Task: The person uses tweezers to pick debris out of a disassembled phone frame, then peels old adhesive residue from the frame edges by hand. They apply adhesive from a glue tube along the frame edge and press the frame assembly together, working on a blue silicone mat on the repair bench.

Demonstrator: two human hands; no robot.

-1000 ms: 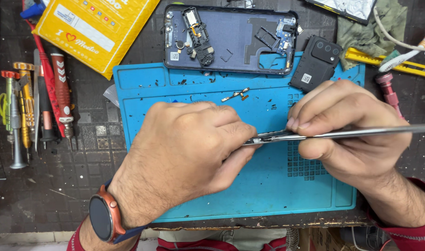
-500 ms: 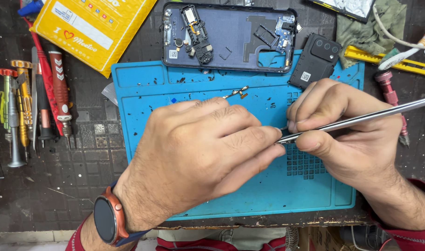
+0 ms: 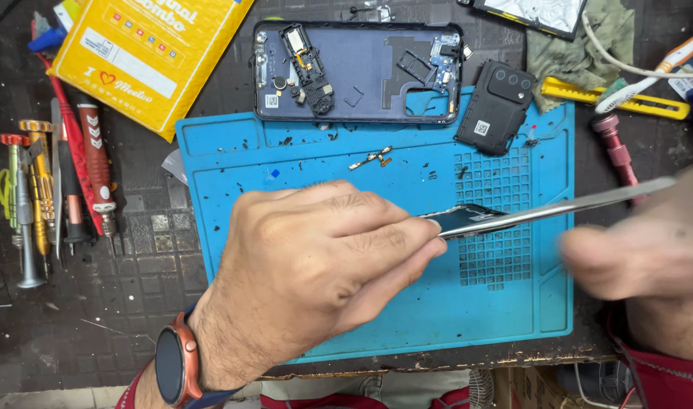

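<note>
The left hand (image 3: 316, 280) pinches a small dark, flat component (image 3: 468, 218) between thumb and forefinger, holding it just above the gridded part of the blue repair mat (image 3: 233, 189) on the surface. The right hand (image 3: 649, 257) is blurred at the frame's edge; it seems closed around the handle end of a long metal tool (image 3: 574, 204), though the blur keeps me from telling exactly how the fingers sit. The tool's thin tip meets the component right at the left fingertips. Judging by that, the step in hand is prying or separating something from this small part, with the tool worked in along its edge. What comes next would call for a firm left pinch and a shallow, controlled lever from the right, since the part looks thin and could flex or slip out of the grip. Beyond the mat's far edge lies an opened phone body (image 3: 358, 72) with its inner parts exposed, and beside it a black camera cover (image 3: 498, 106). A small gold-coloured flex strip (image 3: 371, 158) rests on the mat, well apart from the hands. Screwdrivers (image 3: 51, 189) lie in a row to the left, near a yellow padded envelope (image 3: 146, 53).
</note>
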